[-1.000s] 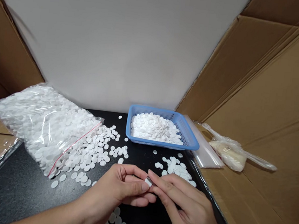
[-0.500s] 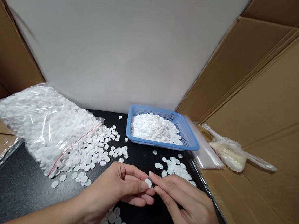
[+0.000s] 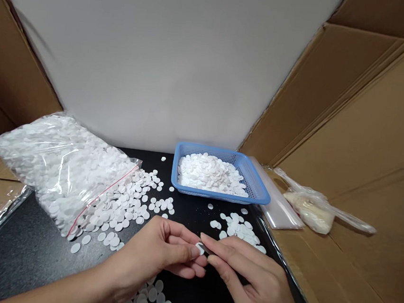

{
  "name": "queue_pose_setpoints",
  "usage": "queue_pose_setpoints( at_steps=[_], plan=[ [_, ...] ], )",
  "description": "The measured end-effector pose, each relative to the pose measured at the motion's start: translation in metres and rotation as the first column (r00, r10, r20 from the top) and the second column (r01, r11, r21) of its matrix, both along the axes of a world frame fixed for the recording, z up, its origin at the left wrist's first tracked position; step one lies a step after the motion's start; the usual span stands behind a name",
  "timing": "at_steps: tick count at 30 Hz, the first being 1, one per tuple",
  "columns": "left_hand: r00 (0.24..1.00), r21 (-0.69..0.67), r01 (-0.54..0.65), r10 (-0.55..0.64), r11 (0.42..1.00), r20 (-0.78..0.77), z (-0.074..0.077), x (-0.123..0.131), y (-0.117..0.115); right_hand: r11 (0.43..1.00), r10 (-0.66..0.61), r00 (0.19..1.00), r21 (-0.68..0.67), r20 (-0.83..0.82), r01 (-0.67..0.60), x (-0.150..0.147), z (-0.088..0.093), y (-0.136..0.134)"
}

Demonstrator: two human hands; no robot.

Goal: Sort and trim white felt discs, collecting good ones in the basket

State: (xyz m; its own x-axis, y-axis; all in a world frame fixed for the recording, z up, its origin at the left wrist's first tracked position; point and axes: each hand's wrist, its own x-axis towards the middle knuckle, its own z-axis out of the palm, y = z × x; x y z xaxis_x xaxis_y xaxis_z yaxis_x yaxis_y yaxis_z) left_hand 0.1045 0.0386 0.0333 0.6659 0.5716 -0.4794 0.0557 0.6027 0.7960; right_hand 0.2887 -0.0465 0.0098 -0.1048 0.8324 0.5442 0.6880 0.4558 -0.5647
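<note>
one white disc (image 3: 199, 248) pinched between left hand (image 3: 156, 256) and right hand (image 3: 247, 279) above black worktop (image 3: 17, 253). one blue basket (image 3: 255, 187), one bag (image 3: 60, 171), both filled with discs.

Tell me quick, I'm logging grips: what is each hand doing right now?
Left hand: closed, pinching a small round white disc between thumb and fingers.
Right hand: fingertips pinched on the same disc from the other side.

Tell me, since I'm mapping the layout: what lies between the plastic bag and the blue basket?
Head view: loose white discs spilled from the plastic bag lie on the black tabletop, thinning toward the blue basket.
</note>
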Motion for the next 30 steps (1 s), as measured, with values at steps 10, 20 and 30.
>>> queue_pose_setpoints(
  at_steps=[10,20,30],
  plan=[
    [1.000,0.013,0.021,-0.020,1.000,-0.012,0.0003,-0.0005,0.0005,1.000,-0.010,0.999,0.002,0.037,0.010,0.0016,-0.0010,-0.0007],
    [1.000,0.009,0.011,-0.011,1.000,-0.019,0.0010,0.0003,-0.0009,0.998,-0.068,0.997,-0.002,0.021,0.068,-0.0008,0.0001,-0.0003],
    [0.994,-0.062,-0.093,0.096,0.994,0.057,-0.0016,0.0016,-0.0044,0.998,-0.064,0.998,-0.012,-0.028,0.064,-0.0066,-0.0027,-0.0010]
  ],
)
